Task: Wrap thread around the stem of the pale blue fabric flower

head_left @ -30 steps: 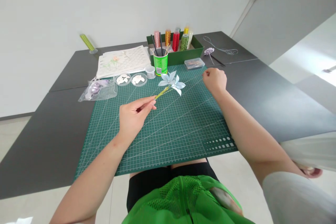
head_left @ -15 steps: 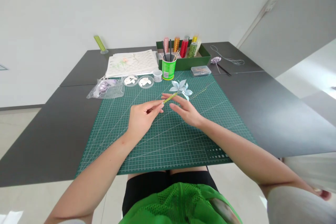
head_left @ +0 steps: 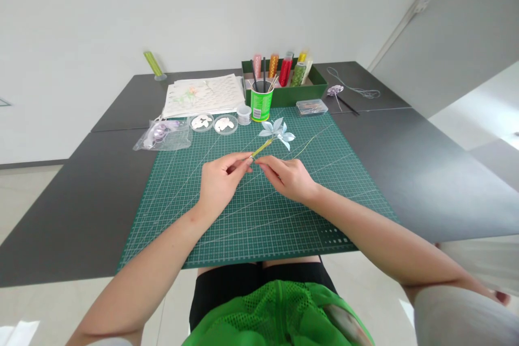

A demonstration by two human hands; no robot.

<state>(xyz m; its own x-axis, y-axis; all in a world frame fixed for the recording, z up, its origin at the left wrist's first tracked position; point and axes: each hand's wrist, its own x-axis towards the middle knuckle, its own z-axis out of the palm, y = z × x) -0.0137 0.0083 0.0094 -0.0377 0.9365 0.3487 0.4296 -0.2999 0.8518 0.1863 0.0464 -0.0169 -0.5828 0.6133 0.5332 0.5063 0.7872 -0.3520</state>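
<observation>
My left hand point(head_left: 221, 179) pinches the lower end of a green-wrapped stem point(head_left: 263, 148), which slants up to the right. At its top are pale blue artificial flowers point(head_left: 277, 131) with pointed petals. Close by on the right, my right hand point(head_left: 288, 177) is closed, thumb and forefinger pinched together near the stem's lower end. A thin yellow-green thread point(head_left: 305, 147) trails out from behind this hand toward the upper right; the part between the fingertips is too fine to see clearly. Both hands are above a green cutting mat point(head_left: 243, 227).
Behind the flowers stand a green can point(head_left: 261, 104) with black sticks and a dark green box point(head_left: 284, 98) of thread spools. Left of it are dishes of white pieces point(head_left: 224, 125), paper sheets point(head_left: 205, 94) and a plastic bag point(head_left: 164, 135). A clear case point(head_left: 311, 107) lies right.
My right hand's fingers, spread around the stem before, have come down and pinched together near its lower end. The flowers have shifted slightly up and left. My left hand keeps its grip.
</observation>
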